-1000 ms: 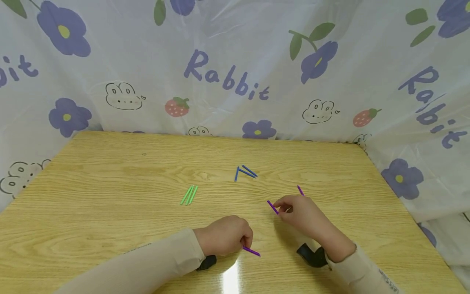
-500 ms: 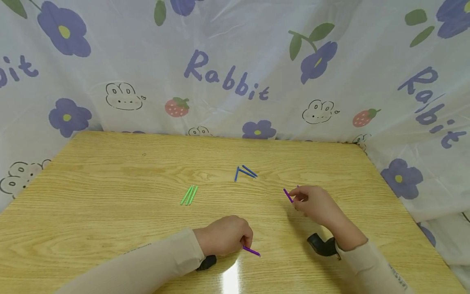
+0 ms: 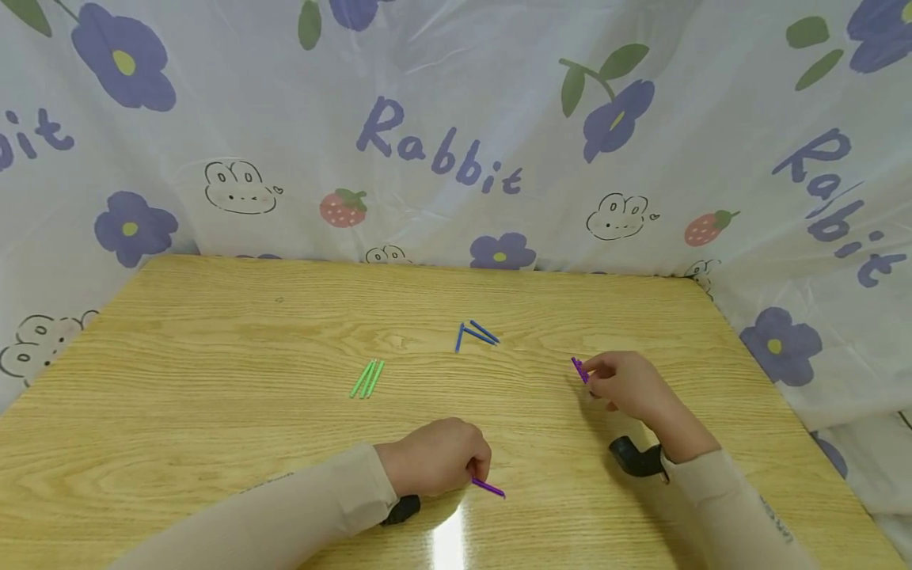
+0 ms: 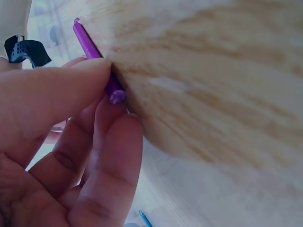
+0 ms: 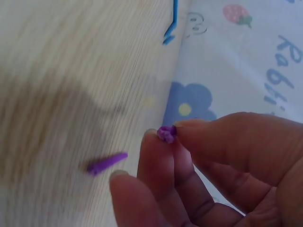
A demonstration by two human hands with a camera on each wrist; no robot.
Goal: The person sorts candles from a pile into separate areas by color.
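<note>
Near the table's front, my left hand [image 3: 443, 455] pinches a thin purple stick [image 3: 488, 488] between thumb and fingers. The left wrist view shows that stick [image 4: 87, 42] slanting past the thumb, its near end rough. My right hand [image 3: 630, 385], at the right of the table, holds a second purple stick [image 3: 578, 366] by thumb and fingertips. Seen end-on in the right wrist view, this held stick [image 5: 166, 134] also has a rough tip. A third purple stick [image 5: 108, 163] lies on the table below the right hand's fingers; in the head view the hand and held stick mostly cover it.
Several green sticks [image 3: 367, 378] lie side by side left of centre on the wooden table [image 3: 214, 340]. Farther back are several blue sticks [image 3: 477, 333], two of them meeting at an angle. A white printed curtain [image 3: 442, 214] hangs behind the table. Black wrist mounts [image 3: 637, 457] stick out below the hands.
My right hand has moved right and away from me with its purple stick, now over the purple stick on the table. The left hand has stayed still.
</note>
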